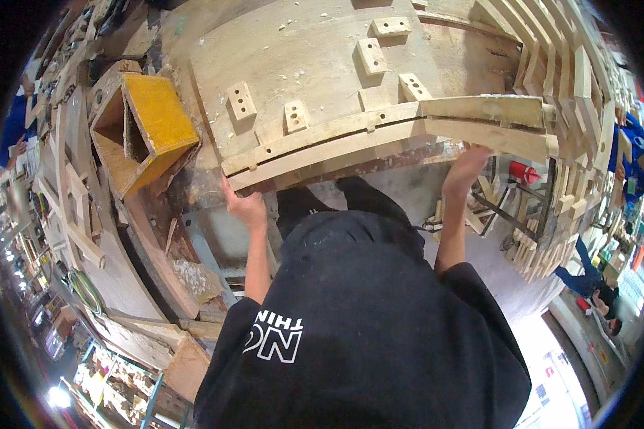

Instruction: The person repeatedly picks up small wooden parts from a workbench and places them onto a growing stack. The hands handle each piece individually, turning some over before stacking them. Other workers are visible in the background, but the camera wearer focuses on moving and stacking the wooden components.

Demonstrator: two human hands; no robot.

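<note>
A long, pale wooden bar (335, 149) with a bend toward its right end lies along the near edge of the workbench board. Right behind it, a matching wooden strip (315, 134) with dark holes runs alongside, a thin dark gap between them. My left hand (247, 208) grips the bar's left end, index finger pointing up along the end face. Near the bend, my right hand (468, 170) holds the bar from its near side; most of its fingers are hidden. Small wooden blocks with holes, one of them a block (242, 101), are fixed on the board behind the strip.
An open yellow-painted wooden box (161, 114) stands left of the board. Bent wooden pieces (583, 79) are stacked at the right. Wood chips are scattered over the plywood board (293, 53). A red object (524, 172) is low on the right; another person (599, 289) is farther right.
</note>
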